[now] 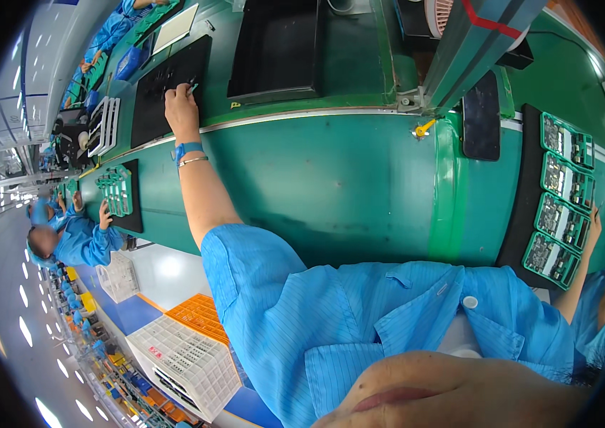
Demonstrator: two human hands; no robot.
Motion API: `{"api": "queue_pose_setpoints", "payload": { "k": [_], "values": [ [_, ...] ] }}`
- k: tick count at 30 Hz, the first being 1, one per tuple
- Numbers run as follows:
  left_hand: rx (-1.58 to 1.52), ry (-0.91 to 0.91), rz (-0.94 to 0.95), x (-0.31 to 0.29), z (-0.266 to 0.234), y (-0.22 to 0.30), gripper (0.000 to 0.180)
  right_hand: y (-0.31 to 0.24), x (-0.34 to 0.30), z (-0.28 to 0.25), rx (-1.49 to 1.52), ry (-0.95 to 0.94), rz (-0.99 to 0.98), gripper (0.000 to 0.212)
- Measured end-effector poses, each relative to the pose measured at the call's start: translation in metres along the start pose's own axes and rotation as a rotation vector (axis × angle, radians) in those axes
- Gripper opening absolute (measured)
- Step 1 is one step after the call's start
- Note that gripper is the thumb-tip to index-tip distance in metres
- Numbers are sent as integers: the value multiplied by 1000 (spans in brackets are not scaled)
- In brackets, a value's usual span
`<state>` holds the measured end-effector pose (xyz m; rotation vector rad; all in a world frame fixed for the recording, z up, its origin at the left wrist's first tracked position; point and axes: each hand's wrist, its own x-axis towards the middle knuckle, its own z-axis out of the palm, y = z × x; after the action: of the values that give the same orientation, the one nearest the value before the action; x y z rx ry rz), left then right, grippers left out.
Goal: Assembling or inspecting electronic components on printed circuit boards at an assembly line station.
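My left arm reaches to the far left, and my left hand (183, 113) is over a black mat (149, 107). Its fingers are pinched on a small pale piece (193, 88), too small to name. Around that wrist are a blue band (189, 148) and a thin bracelet. At the far right, my right hand (594, 230) is beside a column of green trays (558, 218) filled with dark and silver electronic parts. The trays lie on a black mat (520, 192). That hand's fingers are small and partly hidden, so their grip is unclear.
A black tray (274, 89) stands on the far bench. A metal post (477, 50) rises near a yellow valve handle (425, 128) and a black phone-like slab (481, 118). Co-workers in blue (85, 239) sit leftward by another green tray (115, 191). A white crate (188, 364) stands below.
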<state>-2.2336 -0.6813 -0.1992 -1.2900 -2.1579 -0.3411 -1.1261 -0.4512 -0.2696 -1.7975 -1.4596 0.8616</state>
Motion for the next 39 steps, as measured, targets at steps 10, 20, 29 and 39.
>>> {"api": "queue_pose_setpoints", "payload": {
  "k": [10,20,29,39],
  "values": [
    [-81,187,-96,-30,-4,38,15,17,7,-1,80,28,28,35],
    [-49,-12,-34,-32,-25,36,16,-17,-12,29,70,109,-103,35],
    [81,-50,28,-18,-11,38,13,-24,-19,29,50,83,-152,35],
    [-1238,-65,-753,-39,-132,90,17,-132,-49,-19,289,222,-362,30]
  ]
}}
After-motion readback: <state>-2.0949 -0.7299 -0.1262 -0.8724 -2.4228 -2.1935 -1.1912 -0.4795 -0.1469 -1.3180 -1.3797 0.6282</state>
